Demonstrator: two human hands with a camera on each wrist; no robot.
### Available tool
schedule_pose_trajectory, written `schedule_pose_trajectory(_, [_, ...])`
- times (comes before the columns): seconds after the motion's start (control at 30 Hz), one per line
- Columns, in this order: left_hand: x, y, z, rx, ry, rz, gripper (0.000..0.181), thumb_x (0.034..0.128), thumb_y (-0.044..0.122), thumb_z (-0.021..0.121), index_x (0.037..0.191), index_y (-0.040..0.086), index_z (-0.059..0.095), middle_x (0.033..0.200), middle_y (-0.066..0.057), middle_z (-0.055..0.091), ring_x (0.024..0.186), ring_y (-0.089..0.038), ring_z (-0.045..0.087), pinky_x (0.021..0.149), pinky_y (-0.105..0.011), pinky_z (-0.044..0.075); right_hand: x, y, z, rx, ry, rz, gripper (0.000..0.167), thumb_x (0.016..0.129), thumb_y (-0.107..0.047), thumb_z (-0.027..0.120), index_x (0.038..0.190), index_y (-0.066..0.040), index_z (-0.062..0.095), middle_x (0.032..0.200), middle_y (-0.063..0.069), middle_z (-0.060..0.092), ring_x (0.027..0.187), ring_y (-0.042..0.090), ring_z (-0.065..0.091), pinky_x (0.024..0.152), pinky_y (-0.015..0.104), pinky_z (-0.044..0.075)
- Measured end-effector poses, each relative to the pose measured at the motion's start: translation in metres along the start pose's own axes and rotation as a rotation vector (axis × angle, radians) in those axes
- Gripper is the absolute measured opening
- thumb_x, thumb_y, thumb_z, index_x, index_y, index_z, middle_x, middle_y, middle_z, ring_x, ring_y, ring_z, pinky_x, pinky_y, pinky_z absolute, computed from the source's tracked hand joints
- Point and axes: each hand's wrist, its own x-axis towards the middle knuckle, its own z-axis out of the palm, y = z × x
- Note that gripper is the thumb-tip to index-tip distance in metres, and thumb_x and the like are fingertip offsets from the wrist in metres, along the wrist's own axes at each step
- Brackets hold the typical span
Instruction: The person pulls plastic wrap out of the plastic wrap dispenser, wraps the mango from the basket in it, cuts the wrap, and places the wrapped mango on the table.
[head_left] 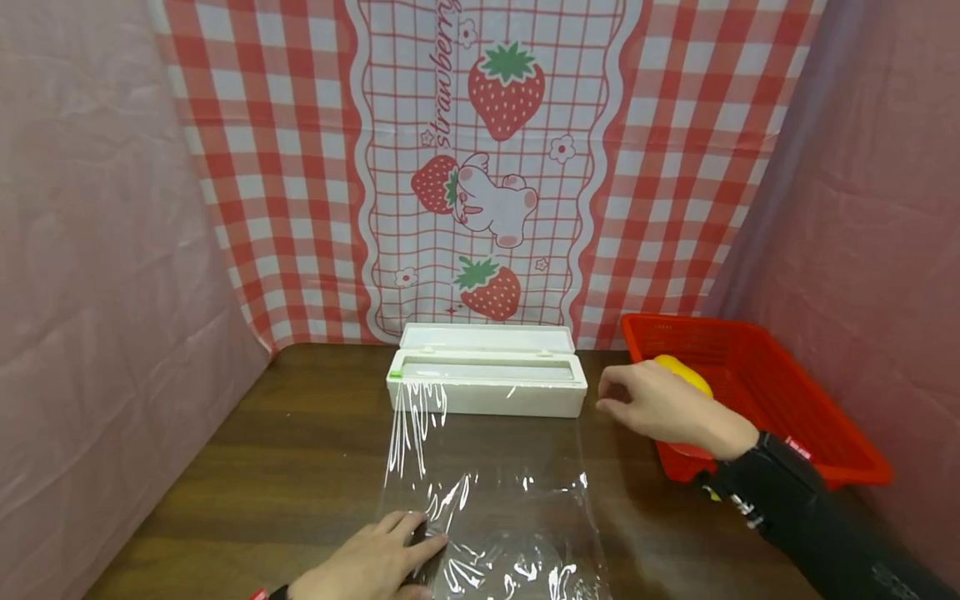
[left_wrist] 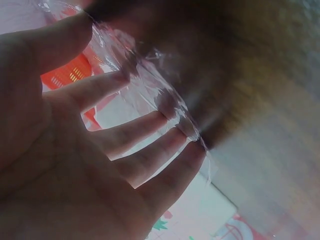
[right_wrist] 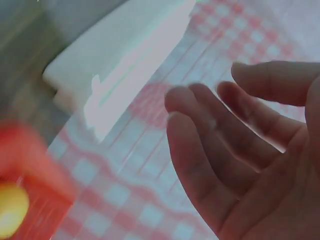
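Observation:
A white cling film dispenser box [head_left: 487, 397] stands at the back of the table with its lid [head_left: 487, 338] raised. From it a sheet of clear cling film [head_left: 517, 500] stretches toward the front edge. My left hand [head_left: 367, 558] rests on the film's left edge with fingers spread; in the left wrist view the fingertips [left_wrist: 192, 142] touch the film. My right hand [head_left: 663, 408] hovers right of the dispenser, near the red basket. Its fingers are loosely bent and hold nothing, as the right wrist view shows.
A red plastic basket [head_left: 817, 400] stands at the right, with a yellow object [head_left: 684, 372] inside, partly behind my right hand. A checked strawberry cloth [head_left: 480, 167] hangs behind the table. Pink cloth [head_left: 112, 208] closes off both sides.

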Motion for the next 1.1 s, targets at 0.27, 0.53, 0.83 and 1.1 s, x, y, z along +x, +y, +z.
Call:
schedule_pose_trajectory(0.27, [0.001,0.001,0.004,0.068,0.022,0.025,0.060,0.0972,0.058,0.057,0.146,0.023,0.057,0.140,-0.015,0.055,0.125,-0.032,0.054,0.094,-0.042,0.053,0.015,0.053,-0.028,-0.002,-0.061,0.151,0.020,0.092,-0.021,0.074,0.103,-0.005,0.071,0.090,0.001,0.068,0.078,0.018,0.059,0.077,0.043,0.057])
schedule_pose_trajectory(0.53, [0.000,0.000,0.001,0.069,0.016,0.012,0.060,0.0972,0.058,0.057,0.147,0.024,0.055,0.141,-0.014,0.054,0.126,-0.031,0.054,0.096,-0.042,0.053,0.027,0.112,-0.033,-0.051,-0.152,0.252,0.046,0.093,-0.024,0.073,0.121,0.010,0.061,0.113,0.027,0.065,0.092,0.034,0.062,0.084,0.054,0.053])
schedule_pose_trajectory(0.83, [0.002,0.000,-0.002,0.054,-0.024,-0.003,0.059,0.0962,0.057,0.059,0.146,0.024,0.056,0.141,-0.012,0.055,0.126,-0.029,0.054,0.096,-0.041,0.053,0.028,0.157,-0.017,-0.017,-0.290,0.380,0.089,0.090,-0.037,0.075,0.142,0.022,0.033,0.142,0.046,0.038,0.125,0.059,0.041,0.103,0.070,0.035])
schedule_pose_trajectory(1.1, [0.004,0.003,-0.005,0.028,-0.053,-0.044,0.061,0.0949,0.057,0.061,0.147,0.026,0.055,0.144,-0.012,0.053,0.127,-0.030,0.052,0.095,-0.045,0.053,0.034,0.171,-0.007,0.036,-0.418,0.451,0.100,0.090,-0.037,0.075,0.148,0.022,0.019,0.148,0.049,0.023,0.135,0.064,0.025,0.109,0.073,0.023])
